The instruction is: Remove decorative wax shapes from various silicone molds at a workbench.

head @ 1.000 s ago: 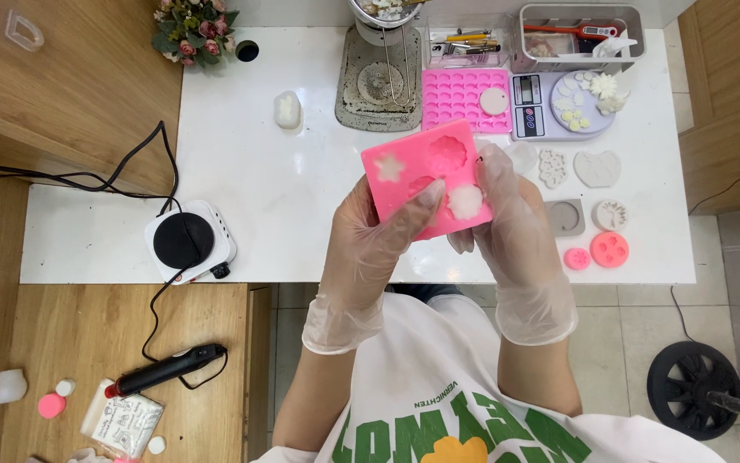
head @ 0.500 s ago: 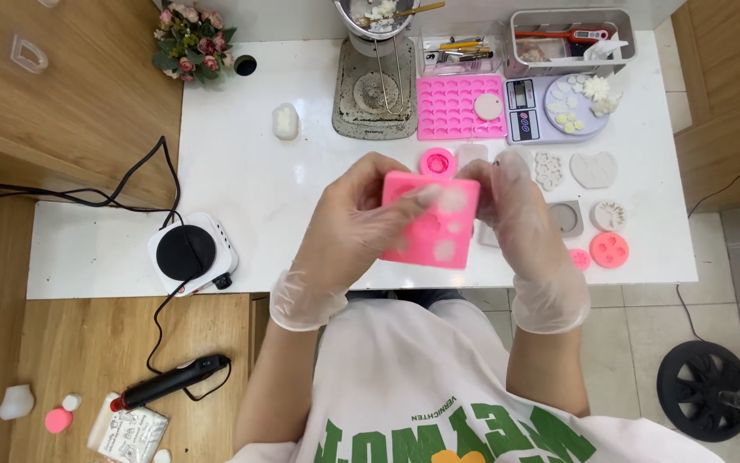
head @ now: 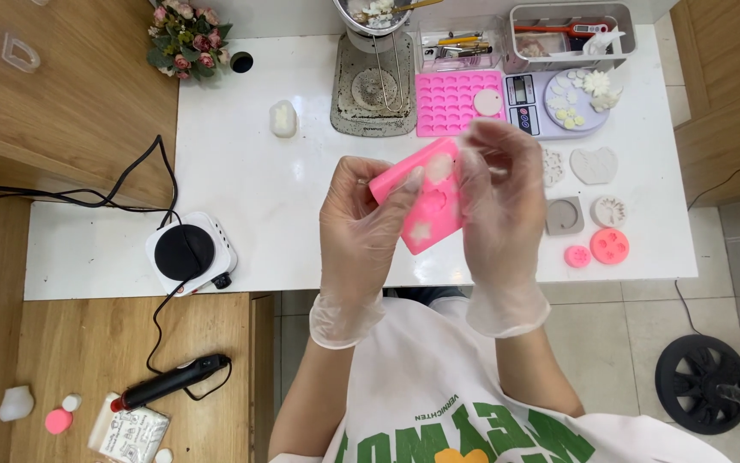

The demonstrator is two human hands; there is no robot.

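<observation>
Pink mould point(head: 428, 199) with white castings, both hands

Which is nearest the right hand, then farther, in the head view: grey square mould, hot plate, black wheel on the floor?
From the right hand:
1. Grey square mould, just to its right on the table.
2. Black wheel, lower right on the floor.
3. Hot plate, far left.
</observation>
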